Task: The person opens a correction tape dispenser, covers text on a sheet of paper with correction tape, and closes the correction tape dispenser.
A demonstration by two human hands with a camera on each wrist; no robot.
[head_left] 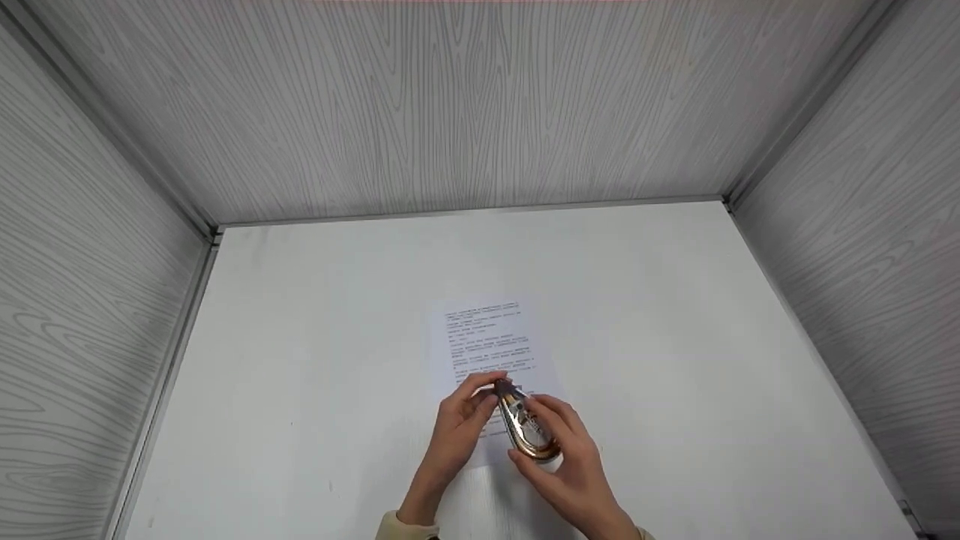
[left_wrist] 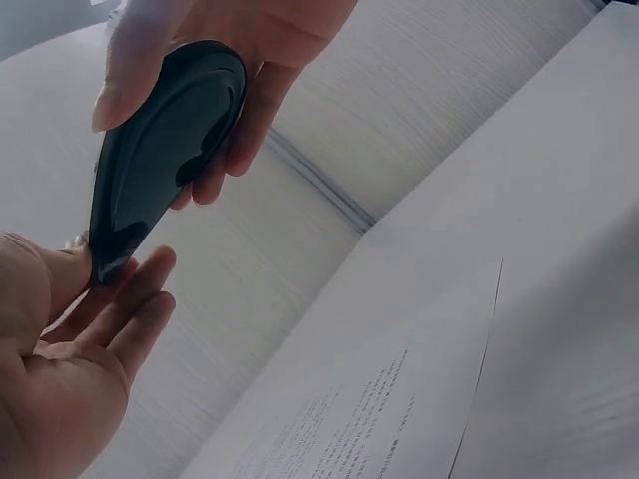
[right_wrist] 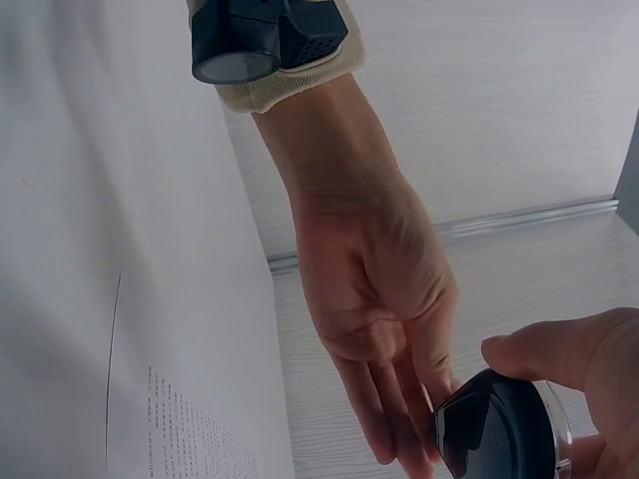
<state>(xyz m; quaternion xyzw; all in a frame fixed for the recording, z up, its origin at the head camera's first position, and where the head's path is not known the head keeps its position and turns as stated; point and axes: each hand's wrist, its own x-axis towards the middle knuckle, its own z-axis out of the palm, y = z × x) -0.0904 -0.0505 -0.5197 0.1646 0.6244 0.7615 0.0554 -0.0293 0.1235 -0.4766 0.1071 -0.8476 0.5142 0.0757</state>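
Note:
A teardrop-shaped correction tape dispenser, shiny with a clear window on top, is held up over the printed sheet. My left hand pinches its narrow tip between thumb and fingers. Around the wide end, my right hand grips it with the thumb on one side and fingers on the other. In the left wrist view the smooth dark underside of the dispenser shows. The right wrist view catches its rounded dark end beside the right thumb.
The sheet lies flat on a white table, below both hands. Grey wood-grain panels stand at the back, left and right. A dark wrist camera sits on the left sleeve.

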